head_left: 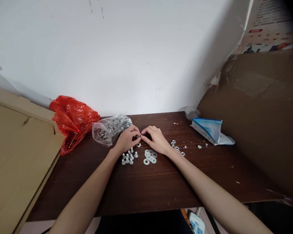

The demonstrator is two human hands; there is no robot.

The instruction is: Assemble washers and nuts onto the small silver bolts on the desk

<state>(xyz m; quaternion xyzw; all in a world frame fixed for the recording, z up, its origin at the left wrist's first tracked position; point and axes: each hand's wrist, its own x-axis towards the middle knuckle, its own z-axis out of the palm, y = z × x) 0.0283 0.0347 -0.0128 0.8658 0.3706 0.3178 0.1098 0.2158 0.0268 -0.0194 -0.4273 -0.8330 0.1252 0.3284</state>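
Observation:
My left hand (128,139) and my right hand (156,139) meet fingertip to fingertip above the table. Between the left fingers a small metal bolt (139,136) partly shows. The right thumb and forefinger pinch at its end, and whatever they grip there is too small to make out. Just below the left hand stand several silver bolts (127,158), heads down. One loose washer (138,145) lies under the fingertips. A pile of flat washers (150,156) lies between my forearms. Several nuts (177,148) sit beside my right wrist, partly hidden by it.
Behind the left hand lies a clear plastic bag (109,128) full of metal hardware, with a red plastic bag (73,118) beside it. A blue-and-white packet (208,130) and scraps lie at right. Cardboard (21,156) borders the dark table (141,191) at left, more (256,123) at right.

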